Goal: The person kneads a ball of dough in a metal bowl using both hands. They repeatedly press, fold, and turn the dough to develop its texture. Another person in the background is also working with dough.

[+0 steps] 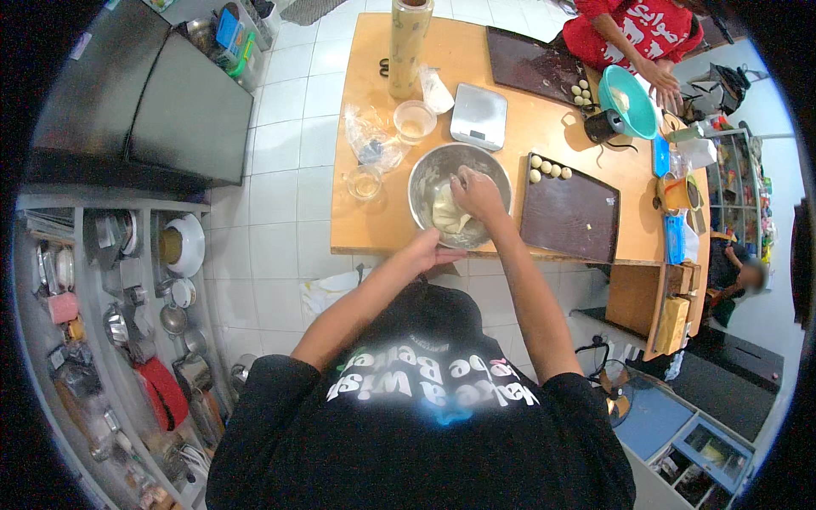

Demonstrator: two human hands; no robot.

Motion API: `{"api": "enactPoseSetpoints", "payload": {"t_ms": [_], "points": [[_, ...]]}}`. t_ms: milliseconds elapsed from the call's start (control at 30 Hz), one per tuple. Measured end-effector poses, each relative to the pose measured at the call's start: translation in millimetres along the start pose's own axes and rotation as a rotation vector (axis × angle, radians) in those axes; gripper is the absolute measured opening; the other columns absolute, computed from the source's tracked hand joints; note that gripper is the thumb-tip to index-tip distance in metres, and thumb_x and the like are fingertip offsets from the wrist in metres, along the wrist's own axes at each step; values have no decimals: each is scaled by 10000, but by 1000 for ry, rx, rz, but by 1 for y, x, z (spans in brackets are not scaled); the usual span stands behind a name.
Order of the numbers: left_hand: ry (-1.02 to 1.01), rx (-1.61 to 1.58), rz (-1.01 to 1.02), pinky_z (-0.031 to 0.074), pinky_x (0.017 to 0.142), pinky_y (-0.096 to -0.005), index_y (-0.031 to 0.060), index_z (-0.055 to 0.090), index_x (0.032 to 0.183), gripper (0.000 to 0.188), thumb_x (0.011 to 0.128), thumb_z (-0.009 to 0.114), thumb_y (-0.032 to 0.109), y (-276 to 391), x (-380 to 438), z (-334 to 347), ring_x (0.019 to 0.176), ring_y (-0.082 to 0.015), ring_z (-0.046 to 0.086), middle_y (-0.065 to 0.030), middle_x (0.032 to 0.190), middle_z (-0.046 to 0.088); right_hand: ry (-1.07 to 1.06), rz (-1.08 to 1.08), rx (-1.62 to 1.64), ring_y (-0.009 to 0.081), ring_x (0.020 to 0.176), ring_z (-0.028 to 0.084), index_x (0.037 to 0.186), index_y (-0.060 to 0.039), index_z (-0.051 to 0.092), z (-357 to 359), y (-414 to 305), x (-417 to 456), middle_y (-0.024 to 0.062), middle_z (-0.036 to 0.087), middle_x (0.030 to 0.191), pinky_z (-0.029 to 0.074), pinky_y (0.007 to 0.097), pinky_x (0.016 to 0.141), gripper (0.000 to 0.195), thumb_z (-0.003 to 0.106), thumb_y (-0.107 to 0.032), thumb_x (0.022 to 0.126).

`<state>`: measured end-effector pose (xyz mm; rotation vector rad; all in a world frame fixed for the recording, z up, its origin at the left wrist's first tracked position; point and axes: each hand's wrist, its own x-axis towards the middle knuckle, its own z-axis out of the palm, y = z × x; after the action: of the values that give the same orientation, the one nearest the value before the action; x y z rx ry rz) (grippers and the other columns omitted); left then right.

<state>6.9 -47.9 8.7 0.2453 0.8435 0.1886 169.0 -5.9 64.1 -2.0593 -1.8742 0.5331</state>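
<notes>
A metal mixing bowl (pixel 423 167) stands at the front edge of the wooden table, its inner wall smeared with flour or dough. Pale dough (pixel 449 213) lies inside it. My left hand (pixel 435 252) grips the near rim, thumb at the edge and fingers stretched below. Inside the bowl, my right hand (pixel 475 193) has its fingers bent against the dough's upper right side, pinching part of it; the fingertips are partly hidden. Right of the bowl, a dark baking tray (pixel 567 213) carries several dough balls (pixel 545 167) along its far left corner.
Behind the bowl are a kitchen scale (pixel 479 115), a plastic tub (pixel 414 121) and an upright roll of plastic film (pixel 409 54). A clear cup (pixel 364 183) stands left. Across the wooden table (pixel 376 223), a person in red (pixel 628 38) works at a turquoise basin (pixel 644 118).
</notes>
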Motion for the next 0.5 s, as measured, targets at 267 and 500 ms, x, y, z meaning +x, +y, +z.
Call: {"api": "enactPoseSetpoints", "payload": {"t_ms": [267,500], "points": [[26,-43,20,541,910,-501,16,394,1376,439,952,339,113,3,-5,4,1025,-385,656,-219,1245,581,113,-141,-171,383,891,600,802,-28,658,-8,-3,-36,190,624,867,455,497,823,308,585,-314,892],[3,-68,-44,526,934,-510,8,390,1377,472,909,367,58,9,-10,6,1060,-414,634,-240,1245,576,66,-132,-123,382,980,571,930,-31,672,-4,7,-43,195,603,1038,455,485,870,366,635,-383,838]]}}
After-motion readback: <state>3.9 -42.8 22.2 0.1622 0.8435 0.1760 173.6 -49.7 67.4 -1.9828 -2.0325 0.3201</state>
